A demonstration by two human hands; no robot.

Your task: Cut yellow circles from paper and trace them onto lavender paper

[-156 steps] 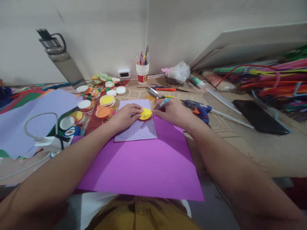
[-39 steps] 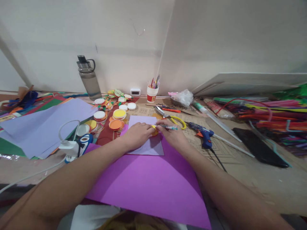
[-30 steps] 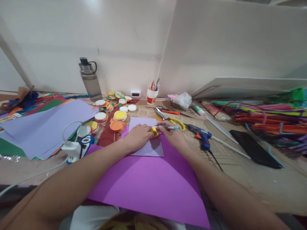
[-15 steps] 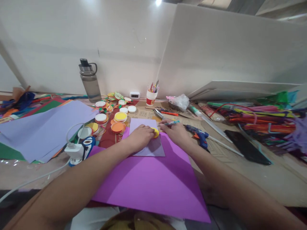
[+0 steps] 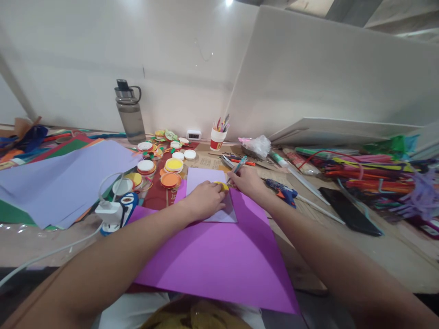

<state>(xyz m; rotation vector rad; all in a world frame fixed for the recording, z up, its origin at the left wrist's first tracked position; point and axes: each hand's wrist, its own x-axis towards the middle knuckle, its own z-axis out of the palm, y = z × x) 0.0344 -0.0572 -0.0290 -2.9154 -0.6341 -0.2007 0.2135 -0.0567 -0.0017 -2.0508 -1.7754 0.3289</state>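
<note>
My left hand (image 5: 207,201) lies over a small lavender sheet (image 5: 206,174), its curled fingers holding a yellow disc (image 5: 222,186) down against it. Part of the disc is hidden under the fingers. In my right hand (image 5: 248,181) is a slim pen with a light blue barrel (image 5: 240,164), held upright at a slant with its tip close to the disc's right edge. Beneath the lavender sheet spreads a larger purple sheet (image 5: 219,260), which hangs over the table's front edge.
Left of my hands stand round lids, one yellow (image 5: 173,164) and one orange (image 5: 170,179). Farther left are a power strip (image 5: 128,205) and lavender paper (image 5: 75,178). Rightward lie a blue glue gun (image 5: 288,195), a black phone-like slab (image 5: 346,212) and scissors (image 5: 231,162). Behind stand a pen cup (image 5: 217,139) and bottle (image 5: 131,119).
The pen has swung from lying nearly flat to a steeper slant, its tip now at the disc's edge. My left hand has shifted slightly toward the right and covers more of the disc.
</note>
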